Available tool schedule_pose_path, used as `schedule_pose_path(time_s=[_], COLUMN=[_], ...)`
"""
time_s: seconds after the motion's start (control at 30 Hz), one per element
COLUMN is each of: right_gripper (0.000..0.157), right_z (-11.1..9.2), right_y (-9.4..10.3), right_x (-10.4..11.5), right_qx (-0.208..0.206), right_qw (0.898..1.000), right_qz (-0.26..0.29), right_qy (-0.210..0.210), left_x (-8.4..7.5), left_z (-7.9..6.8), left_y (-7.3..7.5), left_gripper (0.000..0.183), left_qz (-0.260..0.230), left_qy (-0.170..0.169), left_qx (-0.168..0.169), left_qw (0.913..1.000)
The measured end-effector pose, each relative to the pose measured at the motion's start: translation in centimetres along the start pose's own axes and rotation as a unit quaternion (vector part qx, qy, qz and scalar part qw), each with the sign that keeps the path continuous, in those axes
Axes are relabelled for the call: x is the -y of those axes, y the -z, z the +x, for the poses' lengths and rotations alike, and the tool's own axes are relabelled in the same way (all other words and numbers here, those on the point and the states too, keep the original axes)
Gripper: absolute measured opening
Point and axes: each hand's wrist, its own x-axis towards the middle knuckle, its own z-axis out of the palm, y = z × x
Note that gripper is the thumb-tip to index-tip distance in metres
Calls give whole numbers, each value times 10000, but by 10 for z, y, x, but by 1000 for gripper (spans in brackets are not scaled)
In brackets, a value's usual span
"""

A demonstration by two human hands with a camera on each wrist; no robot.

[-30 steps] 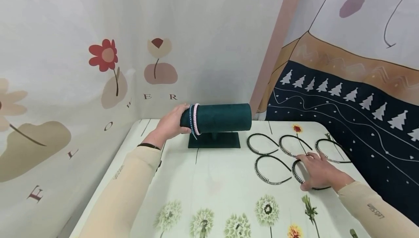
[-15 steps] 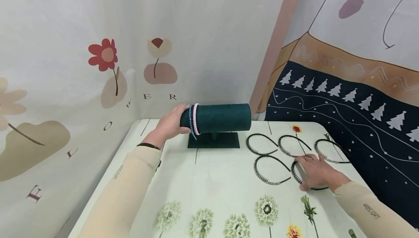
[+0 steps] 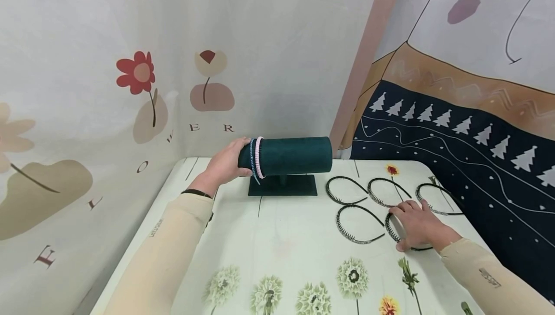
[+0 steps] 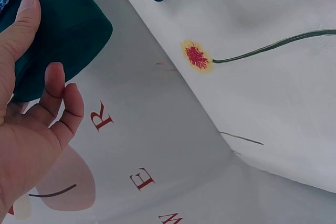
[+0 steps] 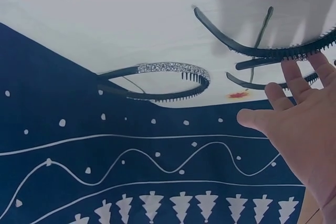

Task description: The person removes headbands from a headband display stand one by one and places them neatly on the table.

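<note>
My left hand (image 3: 226, 162) grips the left end of a dark green velvet bracelet stand (image 3: 297, 155), thumb in front and other fingers over the top. Beside those fingers, a blue braided bracelet (image 3: 252, 158) and a pink beaded bracelet (image 3: 257, 157) circle the roll. In the left wrist view the thumb lies flat on the velvet (image 4: 68, 30), while two fingers bend clear of it. My right hand (image 3: 418, 226) rests over a black toothed headband (image 3: 390, 230), thumb and fingers spread along its curve and partly hiding it. The right wrist view has fingertips at that headband's teeth (image 5: 294, 53).
More black headbands lie around the right hand: one at the back (image 3: 342, 203), one nearer the front (image 3: 347, 235), others behind and to the right (image 3: 433, 209). The stand's flat base (image 3: 282, 187) sits on a flower-print tablecloth (image 3: 277, 238). Printed curtains hang close behind.
The left hand stays on the stand. The right hand keeps its place over the headband, with its fingers only slightly shifted.
</note>
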Motion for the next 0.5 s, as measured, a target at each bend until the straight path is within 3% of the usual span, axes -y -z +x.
schedule_pose_path(time_s=[0.5], right_gripper=[102], right_z=[-3], right_y=[5], right_x=[8], right_qx=[18], right_qw=[9999], right_qz=[-95], right_qy=[-89], left_x=[-2], left_z=[-2], left_y=[0], left_gripper=[103], left_qz=[7], left_qy=[17], left_qx=[-26], left_qw=[10000])
